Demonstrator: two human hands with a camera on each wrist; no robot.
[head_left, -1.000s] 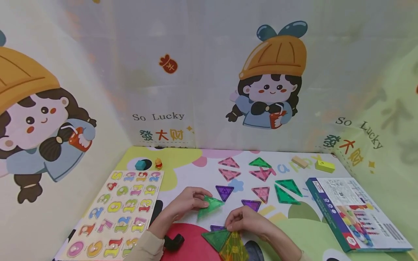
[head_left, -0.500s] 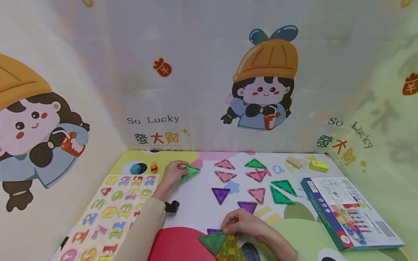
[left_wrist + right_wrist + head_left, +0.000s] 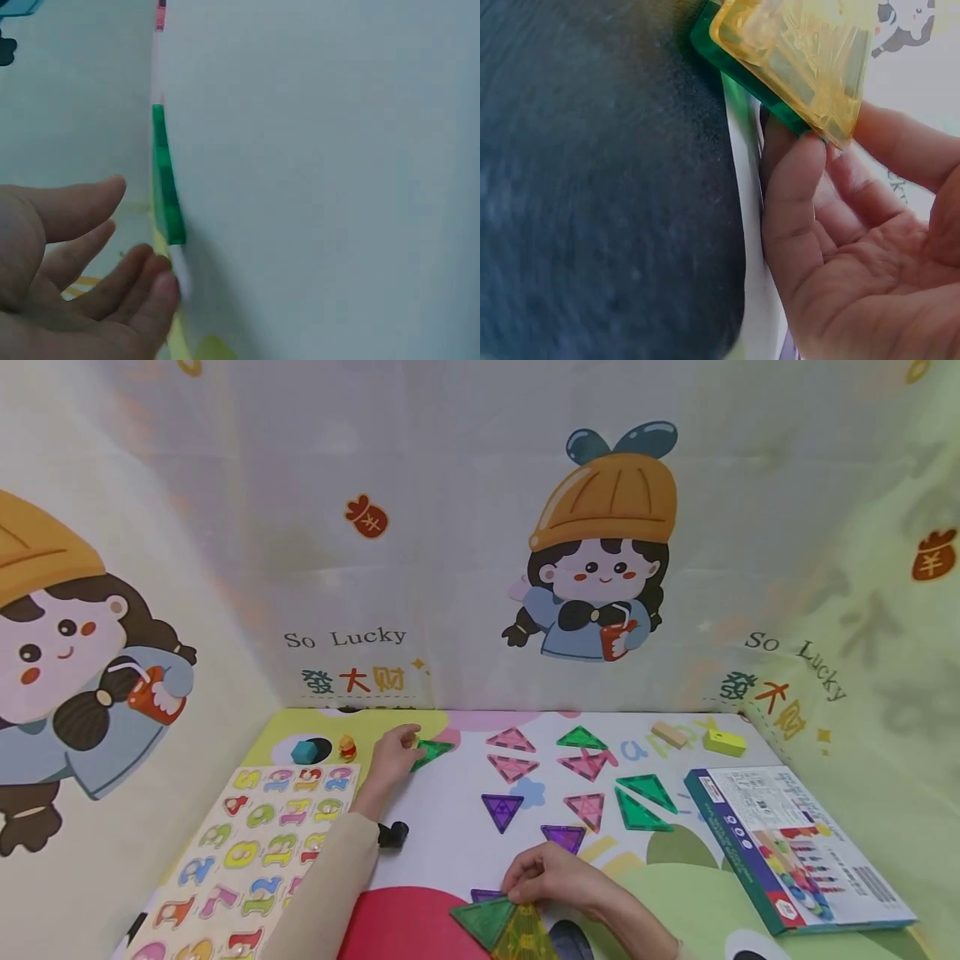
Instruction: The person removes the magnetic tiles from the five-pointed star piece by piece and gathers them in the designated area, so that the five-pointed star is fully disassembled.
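Note:
At the back left of the table a translucent green triangle tile point(image 3: 432, 753) lies flat. My left hand point(image 3: 392, 760) is beside it, fingers loosely bent and apart from the tile in the left wrist view, with nothing between thumb and fingers. Near the front, my right hand point(image 3: 551, 878) pinches the tip of joined magnetic triangle tiles: a yellow tile point(image 3: 802, 52) and a green tile point(image 3: 742, 79). A purple triangle tile point(image 3: 486, 896) shows partly behind them. The lower part of the joined tiles is cut off by the head view's edge.
Several pink tiles point(image 3: 513, 768), purple tiles point(image 3: 502, 811) and green tiles point(image 3: 641, 812) lie mid-table. A number puzzle board point(image 3: 247, 852) lies left, a printed box point(image 3: 798, 852) right. Blocks point(image 3: 724, 742), a small figurine point(image 3: 347, 747) and a black object point(image 3: 392, 835) stand around.
My left hand has carried the green triangle tile from the middle to the back left and let go of it. My right hand keeps its pinch on the joined tiles.

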